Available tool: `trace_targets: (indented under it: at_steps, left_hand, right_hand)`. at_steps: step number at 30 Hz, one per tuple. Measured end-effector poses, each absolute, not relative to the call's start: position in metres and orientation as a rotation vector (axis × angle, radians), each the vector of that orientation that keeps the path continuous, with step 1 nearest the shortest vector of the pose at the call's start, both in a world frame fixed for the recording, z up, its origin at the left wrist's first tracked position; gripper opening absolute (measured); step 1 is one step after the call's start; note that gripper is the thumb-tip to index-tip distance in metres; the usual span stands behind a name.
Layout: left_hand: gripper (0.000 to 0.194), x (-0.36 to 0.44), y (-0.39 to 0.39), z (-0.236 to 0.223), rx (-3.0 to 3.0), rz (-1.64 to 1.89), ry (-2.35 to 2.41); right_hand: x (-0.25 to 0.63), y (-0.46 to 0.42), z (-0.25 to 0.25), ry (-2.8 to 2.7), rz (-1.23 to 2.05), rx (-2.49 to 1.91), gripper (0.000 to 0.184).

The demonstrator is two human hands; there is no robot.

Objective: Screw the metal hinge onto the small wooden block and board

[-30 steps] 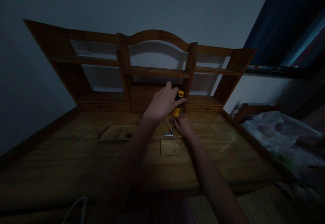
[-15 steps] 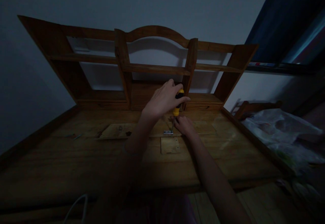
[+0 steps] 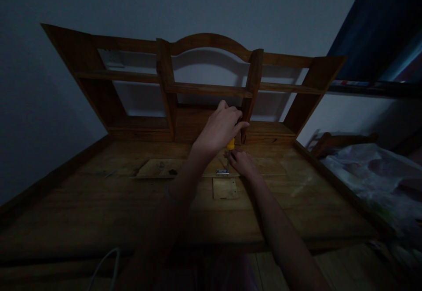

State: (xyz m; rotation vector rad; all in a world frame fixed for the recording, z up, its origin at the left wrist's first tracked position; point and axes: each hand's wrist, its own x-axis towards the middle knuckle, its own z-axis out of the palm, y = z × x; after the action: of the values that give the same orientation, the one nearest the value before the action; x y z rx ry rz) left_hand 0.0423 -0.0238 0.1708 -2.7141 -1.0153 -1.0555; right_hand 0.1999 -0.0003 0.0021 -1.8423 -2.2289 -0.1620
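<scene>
My left hand (image 3: pixel 220 126) is closed around the handle of a yellow and black screwdriver (image 3: pixel 231 144). The tool stands nearly upright, its shaft reaching down to a small silver metal hinge (image 3: pixel 222 172). Under that hinge, at its front edge, lies a long wooden board (image 3: pixel 161 167) with dark knots. My right hand (image 3: pixel 243 162) rests low on the board, right of the shaft, with fingers curled against it; their tips are partly hidden. A small square wooden piece (image 3: pixel 224 188) with small holes lies just in front of the hinge.
The wooden desk (image 3: pixel 99 212) carries a shelf unit (image 3: pixel 211 89) along its back, against the wall. Raised edging runs down both desk sides. A white cable (image 3: pixel 105 258) loops at the front left. Clear plastic bags (image 3: pixel 369 168) lie beyond the right edge.
My left hand has turned on the screwdriver and now covers more of its handle. The screwdriver stands more upright. My right hand keeps its place, while the whole view has shifted slightly.
</scene>
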Motion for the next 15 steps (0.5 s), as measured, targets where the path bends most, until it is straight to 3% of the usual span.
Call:
trace_targets:
  at_steps: [8,15]
  left_hand:
    - [0.011,0.0452,-0.019,0.1681,-2.663,-1.083,-1.047]
    - [0.014,0.0367,-0.0253,0.1705,-2.718,-1.071,-1.148]
  right_hand:
    - [0.1994,0.0013,0.0024,-2.234,-0.111,-1.871,0.037]
    - [0.2008,0.0009,0.0012,-2.229,-0.114,-1.815,0.035]
